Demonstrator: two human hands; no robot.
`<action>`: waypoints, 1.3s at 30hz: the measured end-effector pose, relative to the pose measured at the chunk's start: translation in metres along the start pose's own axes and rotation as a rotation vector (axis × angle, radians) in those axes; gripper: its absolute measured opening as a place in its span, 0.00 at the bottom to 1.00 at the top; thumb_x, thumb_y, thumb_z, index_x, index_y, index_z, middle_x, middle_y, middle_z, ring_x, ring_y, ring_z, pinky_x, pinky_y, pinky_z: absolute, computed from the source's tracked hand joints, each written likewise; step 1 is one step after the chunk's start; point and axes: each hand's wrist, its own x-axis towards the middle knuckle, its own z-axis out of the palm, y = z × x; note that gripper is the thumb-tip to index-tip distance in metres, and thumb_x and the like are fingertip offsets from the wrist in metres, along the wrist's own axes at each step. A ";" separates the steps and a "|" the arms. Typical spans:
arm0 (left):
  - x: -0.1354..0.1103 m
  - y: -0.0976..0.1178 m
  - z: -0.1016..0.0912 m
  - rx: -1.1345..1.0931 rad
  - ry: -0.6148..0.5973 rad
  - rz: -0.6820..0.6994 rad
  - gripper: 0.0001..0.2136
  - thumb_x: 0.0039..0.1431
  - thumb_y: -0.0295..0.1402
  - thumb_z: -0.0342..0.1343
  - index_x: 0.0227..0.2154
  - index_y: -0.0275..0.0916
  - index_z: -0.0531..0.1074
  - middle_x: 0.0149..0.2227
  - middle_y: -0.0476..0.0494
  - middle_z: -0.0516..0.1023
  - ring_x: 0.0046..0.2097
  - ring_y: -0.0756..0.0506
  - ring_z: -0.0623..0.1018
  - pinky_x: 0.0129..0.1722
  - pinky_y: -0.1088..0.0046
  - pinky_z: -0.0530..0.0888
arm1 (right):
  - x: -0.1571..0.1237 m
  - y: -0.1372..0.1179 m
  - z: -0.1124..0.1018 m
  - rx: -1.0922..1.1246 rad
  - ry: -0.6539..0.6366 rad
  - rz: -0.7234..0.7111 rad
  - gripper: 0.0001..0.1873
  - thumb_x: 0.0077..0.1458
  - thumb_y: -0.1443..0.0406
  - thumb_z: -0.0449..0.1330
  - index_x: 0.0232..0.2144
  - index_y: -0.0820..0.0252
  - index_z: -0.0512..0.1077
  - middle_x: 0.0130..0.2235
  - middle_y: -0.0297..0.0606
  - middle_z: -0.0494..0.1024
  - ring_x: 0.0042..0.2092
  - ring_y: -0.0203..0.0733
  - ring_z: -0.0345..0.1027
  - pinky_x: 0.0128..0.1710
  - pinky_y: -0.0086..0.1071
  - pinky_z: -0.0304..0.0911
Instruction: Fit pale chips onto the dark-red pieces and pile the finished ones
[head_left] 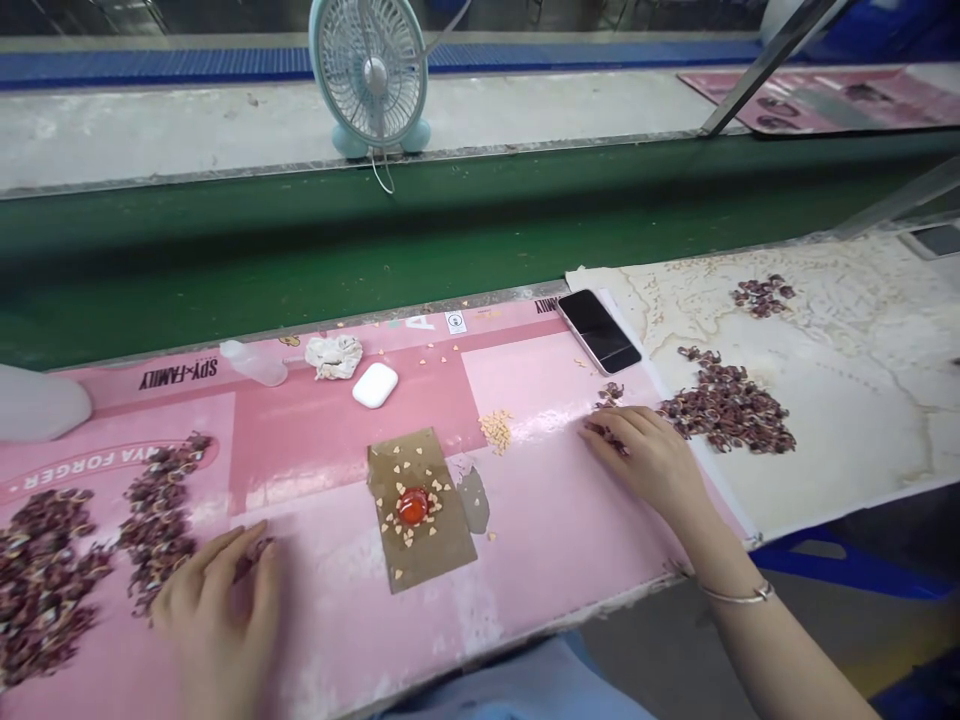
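My left hand [217, 615] lies low on the pink mat [555, 510], fingers curled over a few small dark purple pieces at the edge of a big heap [67, 570]. My right hand [649, 460] rests palm down further right, fingertips gathered on several of the same purple pieces beside another heap [731, 410]. Between the hands lies a brown card [431, 550] with a red glossy blob [412, 505] and small cream heart-shaped bits on it.
A small pile of cream bits [496, 430], a white earbud case [375, 385], a crumpled cloth [334, 356], a clear bottle [253, 362] and a black phone [598, 330] lie on the mat. A green conveyor belt [465, 230] runs behind, with a blue desk fan [371, 75] beyond it.
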 end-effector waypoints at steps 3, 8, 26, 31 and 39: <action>-0.003 -0.013 0.009 0.159 0.025 0.092 0.11 0.65 0.39 0.56 0.48 0.46 0.75 0.50 0.34 0.76 0.51 0.32 0.76 0.58 0.44 0.64 | 0.042 -0.009 0.017 0.141 -0.022 -0.016 0.09 0.66 0.61 0.58 0.41 0.54 0.78 0.41 0.43 0.84 0.44 0.52 0.78 0.47 0.47 0.74; -0.008 -0.020 0.017 0.148 0.084 0.112 0.08 0.65 0.36 0.57 0.45 0.45 0.76 0.49 0.35 0.78 0.49 0.34 0.77 0.56 0.48 0.65 | 0.161 -0.031 0.074 0.258 -0.195 -0.018 0.17 0.64 0.70 0.53 0.51 0.59 0.76 0.53 0.45 0.81 0.54 0.49 0.75 0.55 0.45 0.71; -0.010 -0.008 0.018 -0.044 0.158 -0.004 0.07 0.66 0.36 0.55 0.38 0.46 0.78 0.42 0.42 0.81 0.46 0.39 0.77 0.55 0.55 0.65 | 0.212 -0.049 0.107 0.298 -0.234 -0.032 0.16 0.59 0.73 0.54 0.45 0.62 0.79 0.45 0.46 0.83 0.47 0.50 0.77 0.50 0.43 0.72; -0.010 -0.011 0.020 -0.042 0.165 0.023 0.07 0.66 0.36 0.55 0.37 0.46 0.78 0.41 0.43 0.81 0.46 0.38 0.77 0.54 0.56 0.65 | 0.182 -0.061 0.108 0.425 -0.277 -0.064 0.16 0.62 0.71 0.53 0.42 0.57 0.81 0.45 0.40 0.85 0.47 0.45 0.79 0.51 0.40 0.74; -0.010 -0.012 0.021 -0.040 0.154 -0.001 0.08 0.66 0.38 0.54 0.36 0.46 0.78 0.39 0.43 0.82 0.45 0.39 0.77 0.52 0.57 0.66 | 0.199 -0.071 0.118 0.472 -0.329 -0.058 0.22 0.58 0.77 0.50 0.45 0.63 0.80 0.49 0.46 0.83 0.53 0.47 0.76 0.57 0.44 0.70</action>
